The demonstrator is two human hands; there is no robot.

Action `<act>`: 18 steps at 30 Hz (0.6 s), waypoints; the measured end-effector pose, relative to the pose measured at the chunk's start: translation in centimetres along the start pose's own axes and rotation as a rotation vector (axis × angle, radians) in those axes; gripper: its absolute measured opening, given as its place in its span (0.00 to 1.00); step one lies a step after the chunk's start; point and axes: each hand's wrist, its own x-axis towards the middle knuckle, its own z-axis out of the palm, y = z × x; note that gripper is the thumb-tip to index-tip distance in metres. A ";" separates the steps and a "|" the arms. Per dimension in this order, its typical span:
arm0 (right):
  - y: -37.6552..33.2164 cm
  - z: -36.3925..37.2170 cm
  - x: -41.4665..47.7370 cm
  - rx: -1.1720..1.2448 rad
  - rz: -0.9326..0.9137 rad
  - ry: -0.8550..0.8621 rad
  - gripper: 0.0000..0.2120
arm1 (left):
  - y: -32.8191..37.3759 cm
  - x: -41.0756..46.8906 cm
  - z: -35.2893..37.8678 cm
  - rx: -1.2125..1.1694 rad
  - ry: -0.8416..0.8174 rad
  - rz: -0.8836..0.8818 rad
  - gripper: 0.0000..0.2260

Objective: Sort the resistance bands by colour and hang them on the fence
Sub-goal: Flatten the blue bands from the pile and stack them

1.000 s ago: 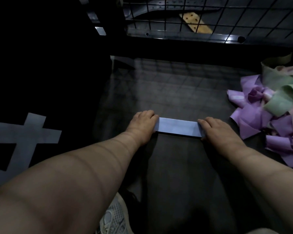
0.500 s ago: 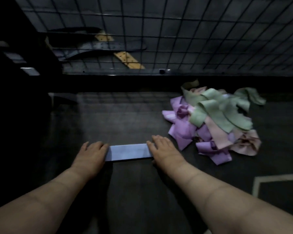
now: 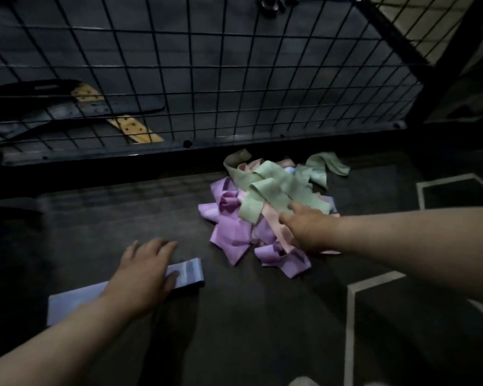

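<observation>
Change since half a second ago: the right hand (image 3: 304, 229) has left the end of the blue band (image 3: 186, 274) and now reaches into the pile of bands (image 3: 251, 218). The left hand (image 3: 148, 270) has shifted from the band's left end to lie across its middle.

Left hand: palm down, fingers straight and slightly spread, pressing flat on the blue band. It grips nothing.

Right hand: over the near right part of the pile, one digit extended toward a green band (image 3: 276, 188). A pink band (image 3: 272, 218) passes under the hand. The other fingers are hidden, so I cannot tell whether anything is pinched.

Blue band: pale blue, flat, a folded strip lying on the dark floor (image 3: 234, 330), slanting from lower left to upper right. Its right end sticks out past the left hand's fingers; its left end shows beside the forearm. It lies near the pile, apart from it.

Pile: loose, tangled, on the floor just in front of the fence (image 3: 234, 79). Green bands lie on top and toward the back, purple bands (image 3: 229, 232) at the left and front, pink ones between. None hangs on the fence.

Fence: black wire grid, square mesh, on a dark base rail. Behind it, at left, lie dark straps (image 3: 67, 112) and a tan strap (image 3: 135, 129) with holes.

Floor, right side: pale painted lines (image 3: 350, 316).
</observation>
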 end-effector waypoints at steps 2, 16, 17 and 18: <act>2.4 1.5 0.2 0.085 0.159 -0.046 0.38 | 4.1 1.8 -0.6 -0.085 0.012 0.057 0.31; 0.1 4.3 1.8 0.788 -0.282 0.464 0.10 | 16.7 13.7 -1.3 -0.492 -0.139 0.124 0.46; 0.5 4.4 1.5 0.783 -0.327 0.483 0.07 | 16.2 14.3 -1.2 -0.489 -0.123 0.098 0.40; 1.0 4.6 1.3 0.814 -0.333 0.487 0.07 | 15.6 15.0 -0.8 -0.476 -0.122 0.075 0.30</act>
